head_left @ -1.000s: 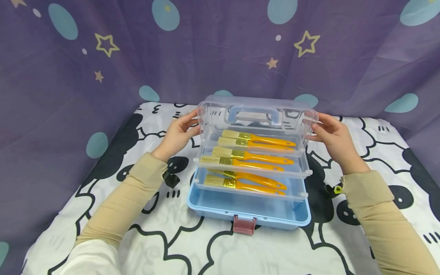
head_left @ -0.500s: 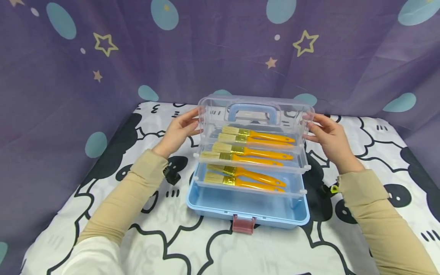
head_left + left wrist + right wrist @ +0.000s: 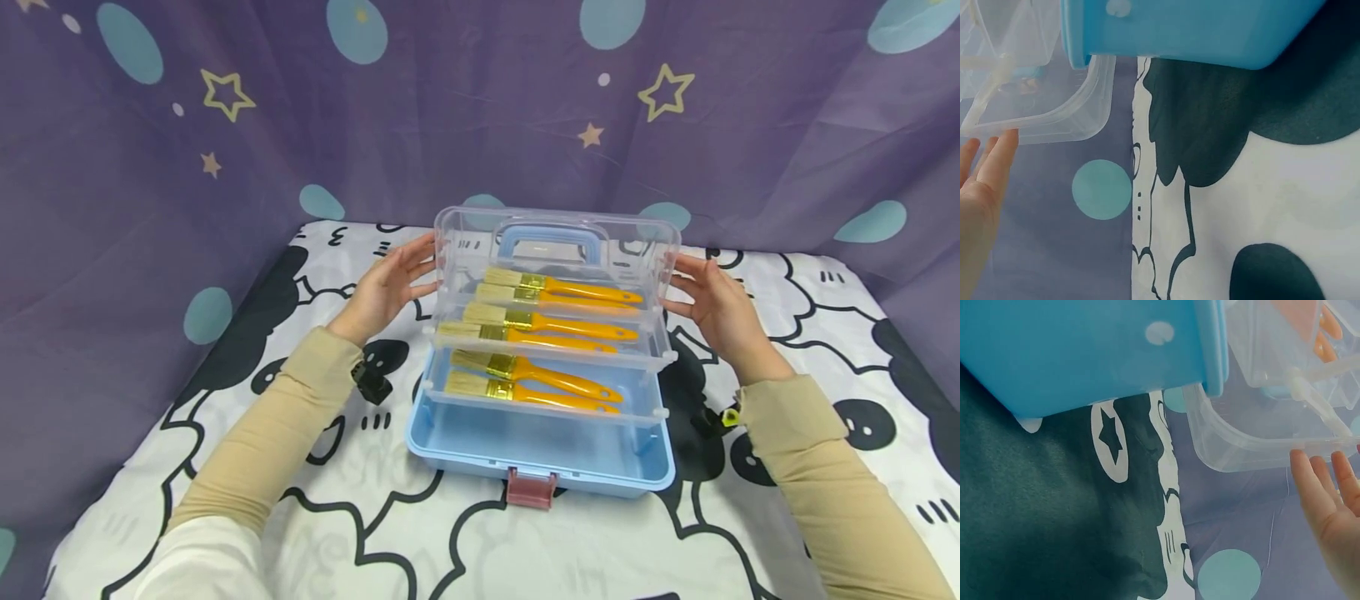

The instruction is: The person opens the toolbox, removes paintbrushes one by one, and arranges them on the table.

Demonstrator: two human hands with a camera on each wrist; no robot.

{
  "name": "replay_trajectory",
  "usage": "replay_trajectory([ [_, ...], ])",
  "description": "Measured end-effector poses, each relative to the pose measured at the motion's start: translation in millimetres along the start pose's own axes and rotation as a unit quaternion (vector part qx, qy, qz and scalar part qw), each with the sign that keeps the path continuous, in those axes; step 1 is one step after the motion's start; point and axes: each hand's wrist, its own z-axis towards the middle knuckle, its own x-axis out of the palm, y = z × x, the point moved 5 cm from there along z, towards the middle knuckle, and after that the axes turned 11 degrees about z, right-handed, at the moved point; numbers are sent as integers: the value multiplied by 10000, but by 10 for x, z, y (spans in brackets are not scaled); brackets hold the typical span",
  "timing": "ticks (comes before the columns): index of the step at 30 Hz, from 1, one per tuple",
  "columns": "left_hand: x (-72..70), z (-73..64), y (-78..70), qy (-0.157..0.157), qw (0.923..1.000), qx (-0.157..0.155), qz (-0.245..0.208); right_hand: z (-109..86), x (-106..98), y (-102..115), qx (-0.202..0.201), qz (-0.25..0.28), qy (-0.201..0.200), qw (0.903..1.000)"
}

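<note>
A light blue plastic box stands with its clear lid raised, a blue handle set in it. Stepped clear trays fan out above the base and carry several paintbrushes with orange handles and pale bristles. My left hand has its extended fingers at the lid's left side; in the left wrist view the fingertips meet the lid's edge. On the other side my right hand holds its fingers straight against or close to the lid's right side, thumb lifted away.
A pinkish latch hangs at the box's front. Under everything lies a white cloth with black cartoon patterns. A purple curtain closes off the back. Small black devices sit at both wrists.
The lid has tipped slightly further back, and the trays with the brushes have shifted a little backward with it. My right thumb has come off the lid, its fingers straightening.
</note>
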Motion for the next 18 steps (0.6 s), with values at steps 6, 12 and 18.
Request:
replay_trajectory([
  [6,9,-7,45,211,9995,-67,-227,-24,-7,-45,317,-261,-29,9992],
  [12,4,-4,93,311,9979,-187,-542,-34,-24,-91,270,-168,57,9995],
  [18,-18,33,122,569,9949,-397,-728,-16,-62,-123,381,-156,227,9989],
])
